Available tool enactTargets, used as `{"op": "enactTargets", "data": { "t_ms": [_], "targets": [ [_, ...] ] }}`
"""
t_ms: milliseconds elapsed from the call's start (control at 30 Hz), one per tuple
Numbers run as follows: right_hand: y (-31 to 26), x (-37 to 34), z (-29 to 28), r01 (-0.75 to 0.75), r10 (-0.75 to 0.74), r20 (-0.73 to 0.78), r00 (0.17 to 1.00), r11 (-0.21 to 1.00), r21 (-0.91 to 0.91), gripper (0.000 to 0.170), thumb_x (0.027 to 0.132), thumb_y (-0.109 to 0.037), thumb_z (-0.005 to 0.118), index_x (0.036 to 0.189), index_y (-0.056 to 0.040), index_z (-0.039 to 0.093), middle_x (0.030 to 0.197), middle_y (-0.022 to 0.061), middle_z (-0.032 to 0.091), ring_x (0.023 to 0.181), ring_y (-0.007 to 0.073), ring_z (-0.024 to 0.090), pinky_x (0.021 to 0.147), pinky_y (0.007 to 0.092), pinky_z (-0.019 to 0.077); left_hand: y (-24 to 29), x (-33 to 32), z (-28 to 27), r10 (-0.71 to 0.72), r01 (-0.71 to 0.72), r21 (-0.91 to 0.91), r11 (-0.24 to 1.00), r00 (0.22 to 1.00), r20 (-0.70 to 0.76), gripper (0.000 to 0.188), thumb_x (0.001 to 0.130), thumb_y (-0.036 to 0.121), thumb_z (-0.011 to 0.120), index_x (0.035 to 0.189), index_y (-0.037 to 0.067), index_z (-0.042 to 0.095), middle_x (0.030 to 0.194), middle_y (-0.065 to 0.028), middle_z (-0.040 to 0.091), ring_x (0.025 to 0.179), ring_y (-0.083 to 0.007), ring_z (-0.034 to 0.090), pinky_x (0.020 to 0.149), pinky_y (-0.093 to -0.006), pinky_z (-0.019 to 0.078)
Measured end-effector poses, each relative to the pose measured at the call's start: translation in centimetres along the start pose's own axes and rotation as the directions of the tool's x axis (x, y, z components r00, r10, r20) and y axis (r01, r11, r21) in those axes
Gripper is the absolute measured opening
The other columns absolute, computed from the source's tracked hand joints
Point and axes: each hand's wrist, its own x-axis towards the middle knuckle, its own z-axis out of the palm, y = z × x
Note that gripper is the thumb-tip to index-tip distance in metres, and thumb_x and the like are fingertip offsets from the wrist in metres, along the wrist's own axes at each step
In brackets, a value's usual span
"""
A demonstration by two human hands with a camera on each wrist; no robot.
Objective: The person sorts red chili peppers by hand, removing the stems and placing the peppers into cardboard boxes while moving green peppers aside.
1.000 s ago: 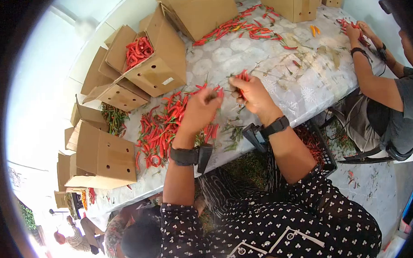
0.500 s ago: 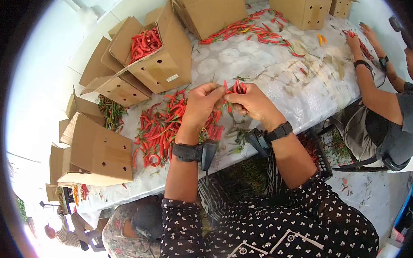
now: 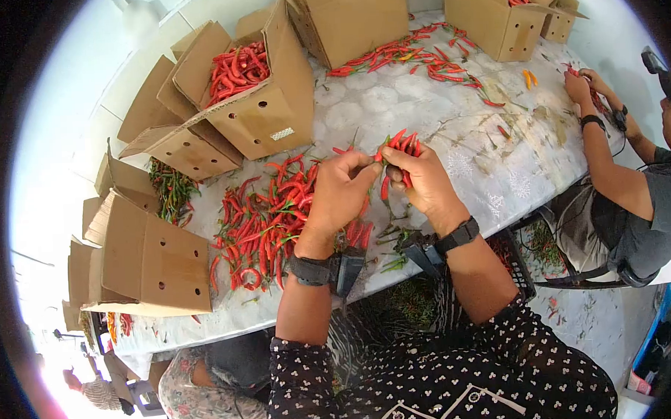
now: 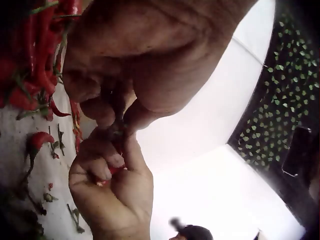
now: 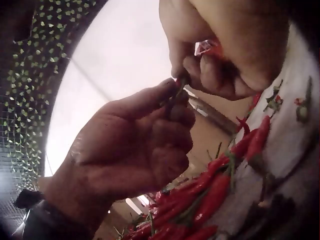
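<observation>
Above the table, both hands meet fingertip to fingertip. My right hand (image 3: 426,184) grips several red chili peppers (image 3: 403,141), their tips fanning out above the thumb and one hanging below the fingers. Thumb and forefinger of my left hand (image 3: 341,198) pinch a dark green chili stem (image 5: 173,101) at the right fingertips, as the right wrist view shows. In the left wrist view, the fingers mostly hide the held chilies. A heap of red chilies with green stems (image 3: 266,234) lies on the table beside and beyond my left hand.
Cardboard boxes (image 3: 270,123) line the far and left sides, one filled with red chilies (image 3: 236,71). More chilies (image 3: 441,71) spread along the back of the patterned tablecloth (image 3: 475,179). Loose stems (image 3: 393,241) lie near the front edge. At right, another person (image 3: 622,170) handles chilies.
The left hand, apart from the right a second ago, has come over to the right hand and now pinches a stem there. The right hand keeps its grip on the chilies.
</observation>
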Motion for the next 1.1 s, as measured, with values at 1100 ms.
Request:
{"op": "enactTargets", "data": {
  "t_ms": [1100],
  "targets": [
    [0.2, -0.3, -0.5, 0.149, -0.148, -0.074, 0.986, 0.989, 0.0, 0.012, 0.077, -0.013, 0.064, 0.076, -0.0033, 0.058, 0.055, -0.0031, 0.046, 0.044, 0.005, 0.038, 0.04, 0.0199, 0.0274, -1.0, -0.4, 1.1, -0.135, 0.117, -0.436, 0.892, 0.991, -0.01, 0.008, 0.082, 0.009, 0.055, 0.076, 0.003, 0.057, 0.059, 0.0037, 0.051, 0.05, -0.0034, 0.043, 0.045, -0.0188, 0.033]
  ]
}}
